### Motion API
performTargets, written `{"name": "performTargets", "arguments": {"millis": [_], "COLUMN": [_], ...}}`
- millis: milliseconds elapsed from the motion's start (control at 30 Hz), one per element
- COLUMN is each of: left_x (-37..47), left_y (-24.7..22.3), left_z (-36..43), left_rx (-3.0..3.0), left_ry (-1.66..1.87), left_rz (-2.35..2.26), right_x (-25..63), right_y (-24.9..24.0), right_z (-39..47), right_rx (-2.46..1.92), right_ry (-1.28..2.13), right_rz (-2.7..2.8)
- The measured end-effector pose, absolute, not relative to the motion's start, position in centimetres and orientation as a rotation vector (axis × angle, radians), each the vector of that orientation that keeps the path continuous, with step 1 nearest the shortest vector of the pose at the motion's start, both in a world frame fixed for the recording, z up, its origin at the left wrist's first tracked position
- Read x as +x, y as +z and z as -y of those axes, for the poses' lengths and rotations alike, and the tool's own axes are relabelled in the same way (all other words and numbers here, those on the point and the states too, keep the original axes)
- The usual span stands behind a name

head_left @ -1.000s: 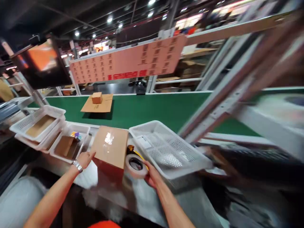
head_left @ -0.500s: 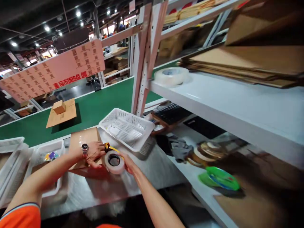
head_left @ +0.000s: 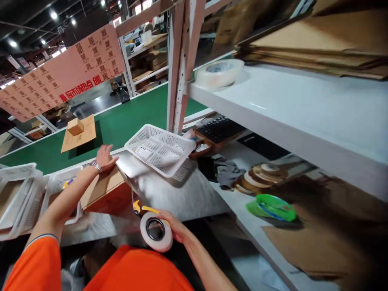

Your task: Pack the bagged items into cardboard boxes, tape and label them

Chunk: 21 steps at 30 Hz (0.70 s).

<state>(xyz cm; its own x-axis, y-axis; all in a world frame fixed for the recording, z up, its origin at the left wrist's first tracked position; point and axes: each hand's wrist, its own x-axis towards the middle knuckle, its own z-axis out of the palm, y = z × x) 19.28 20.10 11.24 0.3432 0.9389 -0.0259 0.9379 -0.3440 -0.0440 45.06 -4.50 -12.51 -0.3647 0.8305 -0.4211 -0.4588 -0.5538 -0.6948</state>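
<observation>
A brown cardboard box [head_left: 106,190] lies on the metal table in front of me. My left hand [head_left: 106,158], with a watch on its wrist, rests at the box's far edge, its fingers spread. My right hand [head_left: 172,224] is wrapped round the handle of a yellow tape dispenser [head_left: 148,209] that carries a large roll of clear tape [head_left: 156,232]. The dispenser is just off the near right corner of the box, and a strip of tape seems to run up from its head toward the box.
A white perforated basket [head_left: 160,149] sits behind the box; stacked baskets [head_left: 22,202] are at left. Beyond runs a green belt [head_left: 130,117] with cardboard on it. A white shelf [head_left: 287,109] juts in at right, above a green tape roll [head_left: 271,208].
My left hand has moved from the box's right side to its far edge and spread its fingers. My right hand has drawn the tape dispenser down toward my body.
</observation>
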Motion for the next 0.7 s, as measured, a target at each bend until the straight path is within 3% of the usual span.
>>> {"name": "performTargets", "arguments": {"millis": [100, 167, 367, 467, 600, 700], "left_x": [17.4, 17.2, 20.8, 22.5, 23.4, 23.6], "left_y": [9.8, 8.7, 7.1, 6.9, 6.7, 6.6], "left_z": [-16.4, -14.8, -17.6, -20.3, -21.8, -21.8], "left_rx": [-3.084, -3.215, -2.705, -2.376, -2.258, -2.255], "left_ry": [0.211, 0.285, 0.044, -0.043, -0.050, -0.046], "left_rz": [1.150, 0.982, 1.675, 2.010, 2.144, 2.154], "right_x": [45.7, 45.8, 43.6, 42.1, 39.4, 36.0], "right_y": [-13.3, -13.7, -13.3, -12.9, -13.0, -12.6], "right_z": [4.8, 4.9, 5.3, 6.3, 6.6, 4.5], "right_rx": [-0.952, -0.945, -1.046, -1.001, -0.891, -0.885], "right_ry": [2.015, 2.046, 1.771, 1.850, 2.005, 1.893], "right_rz": [0.538, 0.499, 0.299, 0.419, 0.756, 0.945]}}
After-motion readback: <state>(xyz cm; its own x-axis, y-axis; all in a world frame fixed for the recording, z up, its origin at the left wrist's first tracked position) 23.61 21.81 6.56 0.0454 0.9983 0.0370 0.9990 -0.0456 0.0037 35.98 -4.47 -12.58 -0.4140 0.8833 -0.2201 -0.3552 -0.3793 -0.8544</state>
